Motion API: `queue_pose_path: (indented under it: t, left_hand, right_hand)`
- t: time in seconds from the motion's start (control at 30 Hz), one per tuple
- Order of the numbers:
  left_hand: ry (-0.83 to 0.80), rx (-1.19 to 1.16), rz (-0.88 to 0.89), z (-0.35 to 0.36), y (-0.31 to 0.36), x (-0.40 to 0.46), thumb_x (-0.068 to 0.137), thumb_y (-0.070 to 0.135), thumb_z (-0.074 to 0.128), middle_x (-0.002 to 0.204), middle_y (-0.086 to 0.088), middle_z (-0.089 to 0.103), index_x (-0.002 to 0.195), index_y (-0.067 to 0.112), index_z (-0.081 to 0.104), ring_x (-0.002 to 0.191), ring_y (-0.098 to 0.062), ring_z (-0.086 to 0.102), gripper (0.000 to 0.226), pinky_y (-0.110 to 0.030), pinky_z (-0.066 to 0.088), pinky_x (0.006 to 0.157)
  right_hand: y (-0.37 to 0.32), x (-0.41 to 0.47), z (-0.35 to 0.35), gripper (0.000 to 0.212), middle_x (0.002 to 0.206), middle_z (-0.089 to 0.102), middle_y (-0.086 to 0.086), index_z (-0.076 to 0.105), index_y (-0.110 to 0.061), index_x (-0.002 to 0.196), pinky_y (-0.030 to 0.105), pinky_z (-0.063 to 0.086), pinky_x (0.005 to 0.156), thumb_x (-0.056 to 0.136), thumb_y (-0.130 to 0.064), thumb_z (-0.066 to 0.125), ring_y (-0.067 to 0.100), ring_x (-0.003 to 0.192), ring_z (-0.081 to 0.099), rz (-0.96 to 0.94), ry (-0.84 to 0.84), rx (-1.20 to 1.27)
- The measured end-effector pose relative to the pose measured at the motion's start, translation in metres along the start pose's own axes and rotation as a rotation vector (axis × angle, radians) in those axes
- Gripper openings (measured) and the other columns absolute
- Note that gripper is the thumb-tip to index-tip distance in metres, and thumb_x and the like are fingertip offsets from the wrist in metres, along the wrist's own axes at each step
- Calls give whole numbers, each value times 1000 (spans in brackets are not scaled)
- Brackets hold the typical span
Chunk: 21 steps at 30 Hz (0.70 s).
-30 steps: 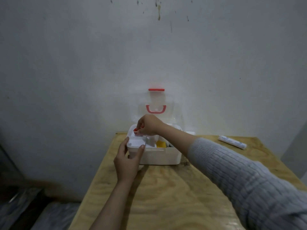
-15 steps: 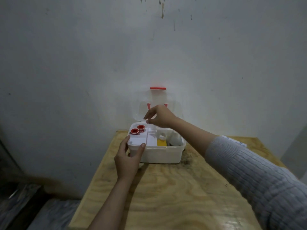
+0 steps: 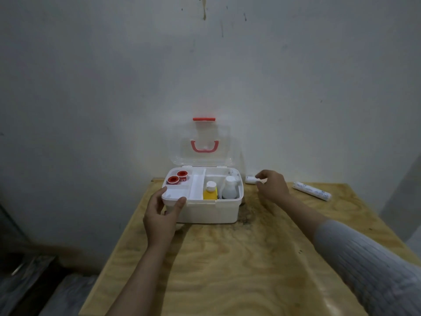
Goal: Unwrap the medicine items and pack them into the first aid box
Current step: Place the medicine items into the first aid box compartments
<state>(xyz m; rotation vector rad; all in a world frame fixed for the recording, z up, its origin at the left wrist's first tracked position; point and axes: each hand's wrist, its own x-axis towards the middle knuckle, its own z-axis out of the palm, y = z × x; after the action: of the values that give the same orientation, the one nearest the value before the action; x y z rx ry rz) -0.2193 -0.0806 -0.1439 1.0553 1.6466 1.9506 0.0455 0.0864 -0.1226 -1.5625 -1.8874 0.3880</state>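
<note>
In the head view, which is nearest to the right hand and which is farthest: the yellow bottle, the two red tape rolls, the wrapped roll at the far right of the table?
From the right hand:
1. Wrapped roll, on the table to its right.
2. Yellow bottle, inside the box, to its left.
3. Red tape rolls, in the box's far left compartment.

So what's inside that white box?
The first aid box holds two red-capped rolls, a yellow bottle and a white bottle. Anything under the tray is hidden.

White plastic first aid box with coral-red handle; yellow bottle, red-capped rolls, swirl-grained plywood table.
</note>
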Motion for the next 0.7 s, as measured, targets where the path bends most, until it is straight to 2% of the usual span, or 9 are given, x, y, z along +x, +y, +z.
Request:
queue_pose_path:
  t: [0.07,0.17,0.4,0.5,0.7]
  left_hand:
    - [-3,-1,-10,-1,1,1,74,24,77,121,7,58,116,32,57,113,-17,56,47,-37,55,86]
    - [-4,7,-17,-1,1,1,74,24,77,120,9,57,116,32,57,113,-16,56,47,-40,55,88]
    - [11,1,-15,1,-2,0,74,23,76,124,7,57,118,30,57,115,-16,55,49,-36,55,87]
    - [11,-2,-11,2,-2,1,74,23,76,125,8,56,119,29,57,114,-15,55,49,-28,54,83]
    - [5,-9,-3,2,-2,0,74,25,76,125,8,56,118,32,56,112,-13,55,49,-24,54,80]
  right_hand:
    - [8,2,11,26,119,62,10,64,-12,111,39,48,92,87,-14,53,27,110,56,7,-11,-42]
    - [16,9,23,28,117,62,12,63,-11,112,39,48,87,88,-14,49,29,108,57,21,-3,-66]
    - [27,19,36,27,112,65,9,67,-14,108,33,46,77,83,-16,57,27,98,60,151,99,29]
    - [28,19,37,23,110,65,11,68,-12,105,35,48,78,84,-15,58,28,97,60,137,109,18]
    - [25,13,36,14,103,68,9,67,-15,94,34,50,74,84,-19,59,25,90,62,121,120,70]
